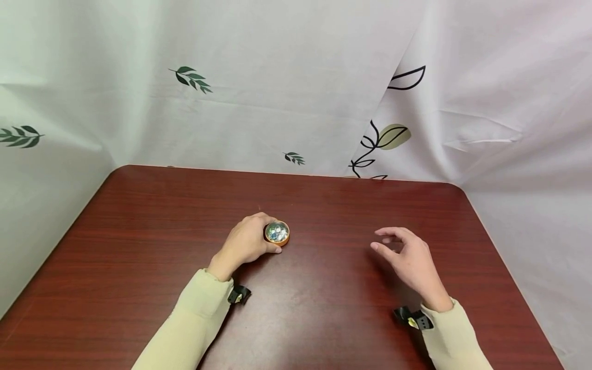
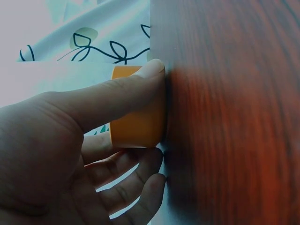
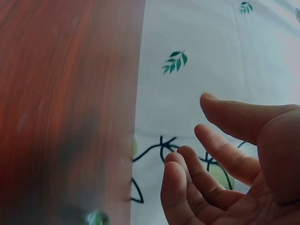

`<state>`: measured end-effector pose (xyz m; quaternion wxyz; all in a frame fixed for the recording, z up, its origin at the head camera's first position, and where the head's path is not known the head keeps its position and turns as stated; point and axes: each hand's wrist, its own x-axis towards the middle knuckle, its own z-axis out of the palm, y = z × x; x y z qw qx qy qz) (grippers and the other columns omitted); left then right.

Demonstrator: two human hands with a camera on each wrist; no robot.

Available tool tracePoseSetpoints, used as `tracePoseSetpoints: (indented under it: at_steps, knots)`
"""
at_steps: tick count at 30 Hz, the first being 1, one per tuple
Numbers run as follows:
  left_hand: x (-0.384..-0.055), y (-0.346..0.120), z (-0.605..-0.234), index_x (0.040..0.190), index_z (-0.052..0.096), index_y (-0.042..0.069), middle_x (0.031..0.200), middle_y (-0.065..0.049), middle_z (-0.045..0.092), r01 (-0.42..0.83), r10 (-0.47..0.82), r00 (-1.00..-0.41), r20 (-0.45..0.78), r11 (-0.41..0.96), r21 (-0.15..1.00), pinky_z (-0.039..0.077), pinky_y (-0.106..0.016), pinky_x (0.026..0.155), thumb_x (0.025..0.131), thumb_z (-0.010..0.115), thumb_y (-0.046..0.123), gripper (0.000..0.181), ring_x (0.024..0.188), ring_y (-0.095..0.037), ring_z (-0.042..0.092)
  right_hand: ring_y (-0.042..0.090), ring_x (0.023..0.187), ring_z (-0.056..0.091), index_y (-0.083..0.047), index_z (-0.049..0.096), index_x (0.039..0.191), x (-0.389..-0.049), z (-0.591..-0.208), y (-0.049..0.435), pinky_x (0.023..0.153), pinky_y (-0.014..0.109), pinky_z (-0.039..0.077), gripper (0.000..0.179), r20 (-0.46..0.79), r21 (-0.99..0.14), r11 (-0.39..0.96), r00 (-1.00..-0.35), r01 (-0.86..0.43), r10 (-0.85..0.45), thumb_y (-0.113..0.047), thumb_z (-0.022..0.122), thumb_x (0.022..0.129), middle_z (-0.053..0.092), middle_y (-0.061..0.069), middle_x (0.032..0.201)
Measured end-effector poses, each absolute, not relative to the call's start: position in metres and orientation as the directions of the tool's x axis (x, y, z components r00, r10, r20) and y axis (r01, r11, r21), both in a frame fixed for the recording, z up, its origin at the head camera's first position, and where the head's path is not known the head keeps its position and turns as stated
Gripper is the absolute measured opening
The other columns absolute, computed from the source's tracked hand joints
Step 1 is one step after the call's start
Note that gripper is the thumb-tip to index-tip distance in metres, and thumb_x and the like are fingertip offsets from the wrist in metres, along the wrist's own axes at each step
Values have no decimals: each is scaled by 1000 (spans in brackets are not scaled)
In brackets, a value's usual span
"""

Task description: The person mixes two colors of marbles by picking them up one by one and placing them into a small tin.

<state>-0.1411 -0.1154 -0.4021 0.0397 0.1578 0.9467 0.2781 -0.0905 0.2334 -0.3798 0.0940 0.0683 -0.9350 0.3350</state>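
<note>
Orange cup (image 1: 277,233) stands upright, mouth up, gripped by left hand (image 1: 245,241); right hand (image 1: 409,257) loosely spread.

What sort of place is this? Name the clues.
Probably a makeshift recording corner: a bare wooden table, leaf-print sheets hung behind it, and camera straps on both wrists. The left hand grips a small bowl.

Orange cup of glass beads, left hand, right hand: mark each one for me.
orange cup (image 1: 283,241), head view, on its outer wall at the front right.
left hand (image 1: 245,241), head view, on the back of the hand gripping the cup.
right hand (image 1: 413,262), head view, on the back of the hand, fingers loosely curled, holding nothing.
</note>
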Motion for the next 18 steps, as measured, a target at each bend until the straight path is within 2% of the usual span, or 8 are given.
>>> tracePoseSetpoints:
  at_steps: [10, 18]
  knots:
    - [-141, -115, -402, 122, 72, 12, 114, -2, 68, 273, 316, -949, 12, 799, 536, 52, -43, 86, 69, 94, 28, 59, 102, -24, 66, 24, 87, 68, -7, 70, 118, -85, -379, 258, 73, 33, 53, 37, 84, -601, 793, -995, -100, -61, -16, 82, 84, 67, 13, 108]
    - [-142, -116, -402, 122, 72, 11, 114, -2, 68, 272, 311, -950, 17, 803, 530, 52, -43, 86, 69, 95, 28, 60, 102, -24, 66, 23, 86, 66, -8, 70, 119, -84, -385, 273, 75, 39, 50, 41, 9, -563, 825, -998, -50, -54, -16, 85, 81, 67, 10, 102]
